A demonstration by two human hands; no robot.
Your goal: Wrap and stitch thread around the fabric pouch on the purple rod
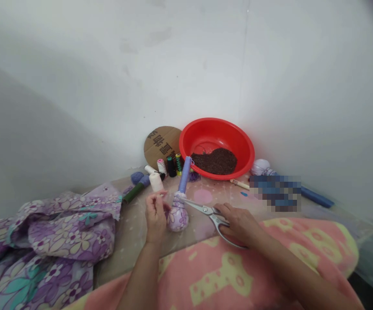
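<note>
A mallet-like stick [184,175] with a blue-purple handle ends in a round head [177,219] wrapped in purple flowered cloth, gathered at the neck. It lies on the table in front of me. My right hand [238,221] holds silver scissors [206,210] by their handles, blades pointing left, tips at the gathered neck. Whether the blades touch it I cannot tell. Just left of the head, my left hand [156,210] has its fingertips pinched together; what is between them is too fine to make out.
A red basin [217,125] with dark brown grains [217,161] stands at the wall, beside a cardboard disc [160,144] and several thread spools [171,167]. Flowered cloth [76,232] is heaped left. A pink-yellow blanket [219,275] covers the front. Another wrapped ball [260,166] lies right, near a pixelated patch.
</note>
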